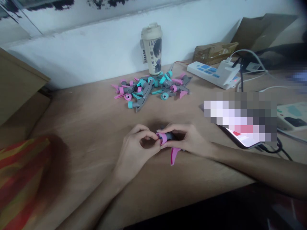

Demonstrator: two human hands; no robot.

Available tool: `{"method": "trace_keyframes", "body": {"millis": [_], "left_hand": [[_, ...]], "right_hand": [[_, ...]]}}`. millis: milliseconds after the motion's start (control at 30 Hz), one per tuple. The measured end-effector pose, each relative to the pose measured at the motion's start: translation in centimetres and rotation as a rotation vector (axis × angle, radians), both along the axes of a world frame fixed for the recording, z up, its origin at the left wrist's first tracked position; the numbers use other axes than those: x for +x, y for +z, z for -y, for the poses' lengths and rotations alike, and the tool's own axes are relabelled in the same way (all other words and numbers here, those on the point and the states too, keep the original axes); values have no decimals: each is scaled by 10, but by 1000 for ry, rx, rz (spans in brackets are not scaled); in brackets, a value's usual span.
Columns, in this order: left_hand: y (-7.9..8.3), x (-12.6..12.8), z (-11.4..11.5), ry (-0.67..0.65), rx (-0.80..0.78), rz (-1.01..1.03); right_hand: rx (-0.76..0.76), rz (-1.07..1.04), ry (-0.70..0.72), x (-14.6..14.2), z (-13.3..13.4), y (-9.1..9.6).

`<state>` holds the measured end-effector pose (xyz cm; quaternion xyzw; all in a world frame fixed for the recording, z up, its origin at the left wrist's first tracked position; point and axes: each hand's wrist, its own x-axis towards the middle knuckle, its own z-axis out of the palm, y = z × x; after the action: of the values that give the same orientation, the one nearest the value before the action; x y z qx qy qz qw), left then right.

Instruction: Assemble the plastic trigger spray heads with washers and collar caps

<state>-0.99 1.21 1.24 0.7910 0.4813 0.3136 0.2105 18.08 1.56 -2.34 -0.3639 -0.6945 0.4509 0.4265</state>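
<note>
Thumb and fingertips of the left hand (136,140) are pinched at the pink ring (163,138) on a grey spray head (170,136) — the right hand (190,136) grips its body, near the table's (83,127) front. The ring looks to be on the neck; whether it is fully seated, I cannot tell. Beyond, several heads in the pile (145,94) already wear rings — a cup (151,51) stands behind.

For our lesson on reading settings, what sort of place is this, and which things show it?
Probably an indoor desk used as a small work spot: a pile of grey, pink and turquoise parts lies on it, with a coffee cup and a power strip nearby.
</note>
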Motion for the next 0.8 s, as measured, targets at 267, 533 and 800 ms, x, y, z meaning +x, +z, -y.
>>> {"method": "trace_keyframes", "body": {"millis": [267,533,800], "left_hand": [[-12,4,0,42,-3,128],[-9,5,-1,14,-340,228],[-19,9,6,51,-309,343]], "right_hand": [[44,48,-80,-1,0,2],[300,224,-205,-3,-1,10],[393,161,-89,-5,-3,6]]}}
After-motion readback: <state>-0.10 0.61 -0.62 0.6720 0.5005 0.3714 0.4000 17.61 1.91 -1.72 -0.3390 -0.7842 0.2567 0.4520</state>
